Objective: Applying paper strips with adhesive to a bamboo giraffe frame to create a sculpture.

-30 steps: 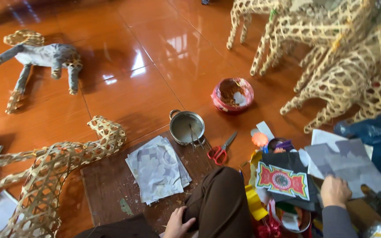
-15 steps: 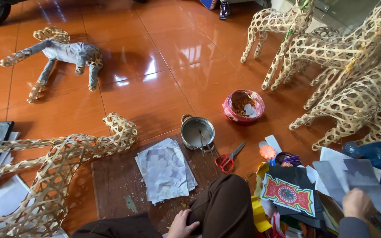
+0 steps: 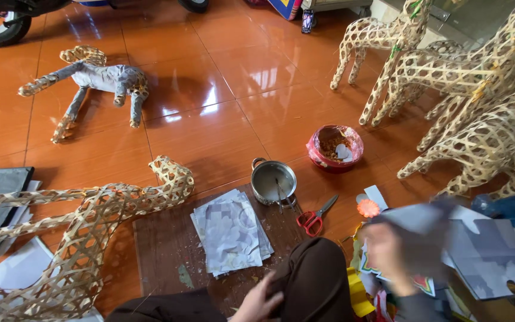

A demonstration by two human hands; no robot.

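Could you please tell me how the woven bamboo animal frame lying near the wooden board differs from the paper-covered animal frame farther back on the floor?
The bare woven bamboo animal frame shows open lattice all over, while the grey paper-covered animal frame has its body and some legs wrapped, with weave showing only at the head and feet. The bare frame lies beside the brown wooden board; the covered one lies apart on the orange tiles. Both lie on their sides.

Blurred right hand [image 3: 388,256] lifts grey paper [image 3: 415,217]; left hand [image 3: 257,301] rests on knee [image 3: 314,280].
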